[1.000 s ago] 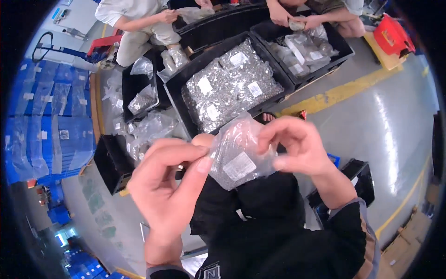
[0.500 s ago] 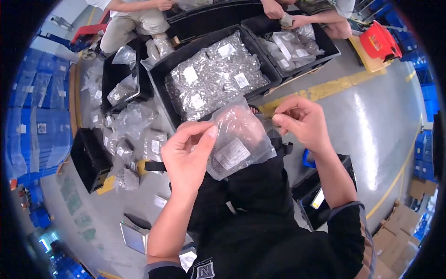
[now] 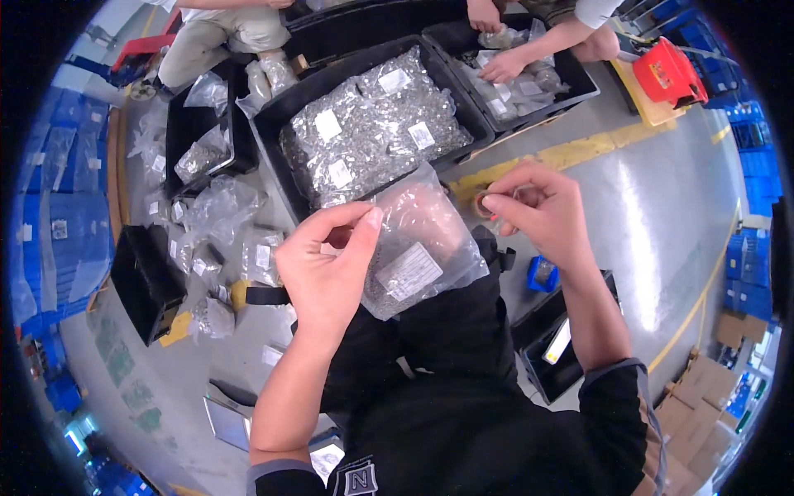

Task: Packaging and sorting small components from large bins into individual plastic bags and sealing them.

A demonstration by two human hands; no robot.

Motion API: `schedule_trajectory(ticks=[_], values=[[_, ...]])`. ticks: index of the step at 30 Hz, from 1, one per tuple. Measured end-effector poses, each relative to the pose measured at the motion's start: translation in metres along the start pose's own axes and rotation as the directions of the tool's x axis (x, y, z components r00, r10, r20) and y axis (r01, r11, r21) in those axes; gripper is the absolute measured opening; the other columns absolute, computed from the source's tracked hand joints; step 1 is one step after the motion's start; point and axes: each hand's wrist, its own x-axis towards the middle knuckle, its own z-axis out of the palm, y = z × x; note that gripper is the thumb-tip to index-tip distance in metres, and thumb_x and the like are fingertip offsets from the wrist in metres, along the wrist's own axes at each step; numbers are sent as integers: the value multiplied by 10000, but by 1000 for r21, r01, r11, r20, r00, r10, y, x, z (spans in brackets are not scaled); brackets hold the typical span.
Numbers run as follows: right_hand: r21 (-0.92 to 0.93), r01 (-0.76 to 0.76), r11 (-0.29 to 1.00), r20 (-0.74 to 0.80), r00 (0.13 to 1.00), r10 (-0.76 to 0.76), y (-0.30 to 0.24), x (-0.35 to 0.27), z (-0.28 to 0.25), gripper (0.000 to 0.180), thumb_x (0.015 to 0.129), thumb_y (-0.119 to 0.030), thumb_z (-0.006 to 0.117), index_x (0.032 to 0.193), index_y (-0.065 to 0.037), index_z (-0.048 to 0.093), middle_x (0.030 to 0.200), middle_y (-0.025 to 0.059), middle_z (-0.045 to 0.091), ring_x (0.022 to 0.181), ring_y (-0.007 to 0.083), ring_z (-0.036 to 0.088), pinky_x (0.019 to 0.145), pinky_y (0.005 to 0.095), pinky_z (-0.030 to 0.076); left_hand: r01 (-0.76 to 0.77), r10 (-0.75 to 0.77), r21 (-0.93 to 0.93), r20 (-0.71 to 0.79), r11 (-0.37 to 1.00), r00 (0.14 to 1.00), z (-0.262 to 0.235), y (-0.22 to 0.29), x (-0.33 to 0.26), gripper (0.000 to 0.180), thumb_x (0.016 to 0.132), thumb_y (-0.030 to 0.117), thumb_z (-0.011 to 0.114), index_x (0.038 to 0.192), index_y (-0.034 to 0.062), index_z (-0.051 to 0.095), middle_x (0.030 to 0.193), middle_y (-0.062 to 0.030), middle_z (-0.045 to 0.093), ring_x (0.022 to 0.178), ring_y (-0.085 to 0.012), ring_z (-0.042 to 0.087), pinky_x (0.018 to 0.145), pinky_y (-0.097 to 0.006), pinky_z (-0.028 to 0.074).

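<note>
A clear plastic bag (image 3: 438,219) with small metallic parts at its bottom and a white printed label (image 3: 409,271) hangs in front of my body. My left hand (image 3: 327,269) pinches the bag's upper left edge between thumb and forefinger. To the right of the bag and apart from it, my right hand (image 3: 542,213) is closed in a pinch. A small brownish, ring-like bit shows at its fingertips, too small to name. Beyond the bag stands a large black bin (image 3: 263,142) filled with bags of shiny metal parts.
Two people sit across from me; a co-worker's hand (image 3: 506,64) reaches into another black bin (image 3: 571,101) of bags. Several filled bags (image 3: 222,211) lie on the floor at left beside a black crate (image 3: 149,285). At right are a blue box (image 3: 543,274) and a red bucket (image 3: 666,73).
My right hand has turned slightly, and the small brownish bit now shows at its fingertips. The co-worker's hand has moved down into the bin. My left hand keeps its pinch on the bag.
</note>
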Motion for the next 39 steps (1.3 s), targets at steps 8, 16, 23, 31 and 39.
schedule_trajectory(ticks=[8, 16, 23, 31, 39], values=[[-133, -67, 989, 100, 992, 80, 14, 28, 4, 125, 815, -62, 722, 893, -4, 643, 699, 25, 638, 560, 53, 587, 499, 184, 460, 81, -71, 204, -56, 976, 996, 0, -25, 5, 120, 818, 66, 727, 901, -20, 715, 747, 9, 654, 626, -13, 491, 549, -179, 376], [-201, -43, 979, 160, 984, 76, 12, 42, -1, 127, 826, -76, 718, 884, -10, 626, 687, 19, 625, 567, 52, 595, 497, 185, 463, 28, -27, 43, -21, 999, 999, -2, -42, 0, 56, 793, -3, 712, 832, -29, 682, 832, -59, 618, 677, -94, 584, 600, -211, 461], [-376, 217, 901, 252, 959, -125, -7, 53, -1, 118, 783, -57, 721, 833, 0, 630, 670, 19, 622, 542, 43, 583, 490, 198, 418, 14, -14, 6, -40, 1000, 999, 4, -38, -9, 87, 852, 25, 682, 892, -42, 644, 817, -54, 656, 732, -84, 592, 675, -209, 468], [-425, 318, 847, 329, 926, -183, -19, 60, 2, 121, 754, -68, 731, 810, -9, 641, 641, 7, 595, 501, 29, 510, 486, 206, 365, 155, -150, 44, -98, 987, 984, 10, -38, -22, 140, 869, 77, 682, 894, -26, 591, 697, -56, 656, 599, -72, 593, 564, -199, 452], [-468, 411, 782, 364, 896, -253, -13, 68, 0, 143, 738, -90, 740, 820, -10, 654, 667, 16, 590, 504, 39, 476, 481, 224, 354, -52, 96, 499, -62, 865, 993, 2, -49, -13, 159, 773, 118, 746, 773, 41, 607, 638, -3, 547, 624, -108, 462, 602, -266, 396]])
